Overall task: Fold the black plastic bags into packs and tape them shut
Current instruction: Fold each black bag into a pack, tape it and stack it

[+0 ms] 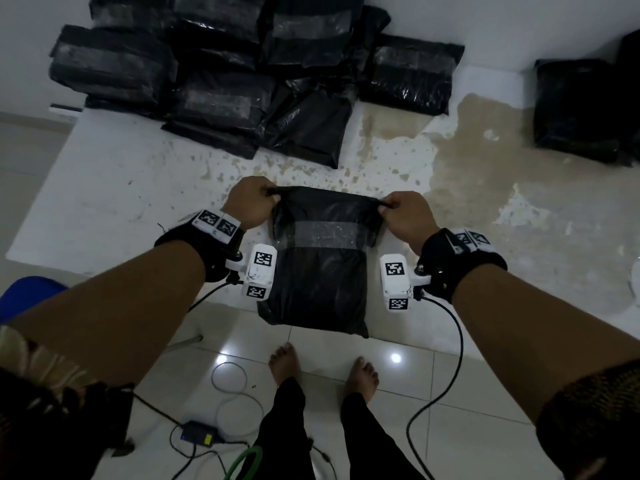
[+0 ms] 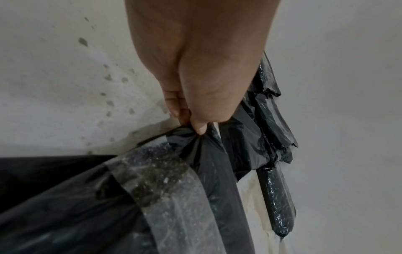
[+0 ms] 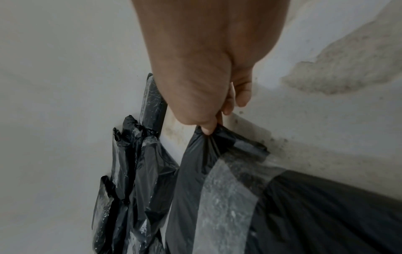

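Gripping, head view: left hand [image 1: 250, 202] and right hand [image 1: 406, 216] each pinch a far corner of the black pack [image 1: 320, 261].
Pack axis, head view: long axis runs away from the person; near end overhangs the table [image 1: 114, 188] edge, far end points toward the stacked packs [image 1: 214, 71].
Tape, head view: clear tape band [image 1: 320, 233] runs crosswise, just nearer the person than the hands.
Surroundings, head view: one more dark pack [image 1: 575, 105] lies far right; bare feet and cables on the tiled floor [image 1: 467, 427].
Left wrist view: left hand [image 2: 195, 65] has thumb and fingertips [image 2: 174, 110] clamped together on a bunched corner of the pack [image 2: 208, 154]; plastic fans away from the pinch, and the tape band [image 2: 165, 180] crosses it beyond the fingers.
Right wrist view: right hand [image 3: 206, 68] mirrors this, thumb and fingers closed on the other gathered corner of the pack [image 3: 304, 206]; the tape band [image 3: 226, 189] lies beyond the pinch, stacked packs [image 3: 135, 171] beside the hand.
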A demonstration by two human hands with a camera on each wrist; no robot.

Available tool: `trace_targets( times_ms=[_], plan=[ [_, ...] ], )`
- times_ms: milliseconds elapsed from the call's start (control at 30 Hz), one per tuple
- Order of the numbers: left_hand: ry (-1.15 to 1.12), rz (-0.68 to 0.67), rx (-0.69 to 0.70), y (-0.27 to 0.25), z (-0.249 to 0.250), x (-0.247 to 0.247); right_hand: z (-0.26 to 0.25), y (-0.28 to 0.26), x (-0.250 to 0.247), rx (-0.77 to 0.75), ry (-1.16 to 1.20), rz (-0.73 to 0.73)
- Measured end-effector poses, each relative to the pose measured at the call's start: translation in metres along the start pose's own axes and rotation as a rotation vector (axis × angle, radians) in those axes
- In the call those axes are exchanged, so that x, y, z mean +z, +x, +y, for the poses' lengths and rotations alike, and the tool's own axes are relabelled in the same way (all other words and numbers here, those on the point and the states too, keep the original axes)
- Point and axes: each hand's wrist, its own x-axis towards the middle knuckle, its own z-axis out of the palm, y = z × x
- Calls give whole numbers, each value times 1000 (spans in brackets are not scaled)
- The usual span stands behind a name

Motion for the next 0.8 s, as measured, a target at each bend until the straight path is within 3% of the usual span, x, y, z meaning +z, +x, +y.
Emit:
trace_targets(
  times_ms=[100,200,267,333,433,533,667,800],
  plan=[
    [-95,-14,-35,-1,4,-1,-7,2,-2,27,34,28],
    [-44,8,-65,-3,6,-1,-6,5,0,39,-23,15],
    [-53,92,-166,-5,2,-2,-1,2,1,94,-39,60],
    [-174,56,-257,-11,-3,-2,0,-10,2,169,72,109],
    [-268,-131,-328,-35,2,4,-11,-40,-1,291,300,-7],
    [-229,-178,-380,-55,7,17,-17,-64,1,318,367,-150],
    [-242,-154,-456,-70,7,27,-16,-70,16,384,407,-263],
    [-155,1,-461,-83,10,26,-15,-76,19,372,389,-258]
  ],
)
